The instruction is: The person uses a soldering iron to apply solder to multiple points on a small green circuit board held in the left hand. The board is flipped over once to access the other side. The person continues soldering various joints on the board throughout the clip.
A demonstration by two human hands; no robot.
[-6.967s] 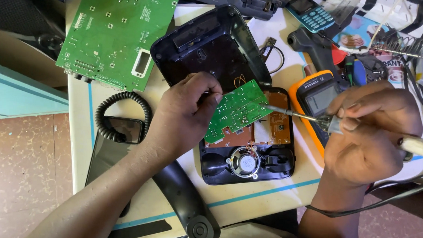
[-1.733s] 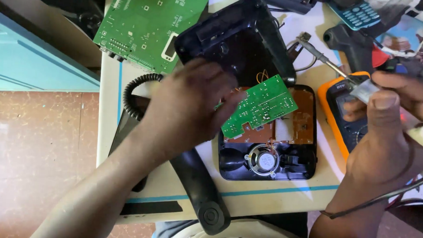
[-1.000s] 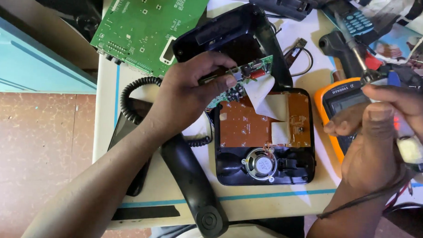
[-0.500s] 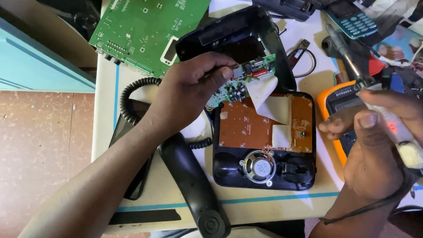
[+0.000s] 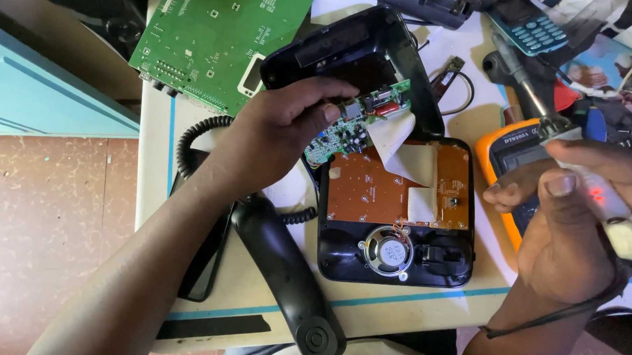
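Tilting up in left hand (image 5: 282,138): small green component-studded circuit board (image 5: 349,130).

A small green circuit board (image 5: 353,126) is tipped up on edge over the open telephone base (image 5: 397,212), its component side showing, crowded with small parts, one a red cylinder near the top. A white ribbon cable (image 5: 401,156) runs from it down to the brown board (image 5: 371,190) lying flat in the black base, with a round speaker (image 5: 388,251) below. The soldering iron (image 5: 542,112) is slim, its metal tip angled up and away to the right of the base, a red light glowing on its handle; its cord seems to trail downward.
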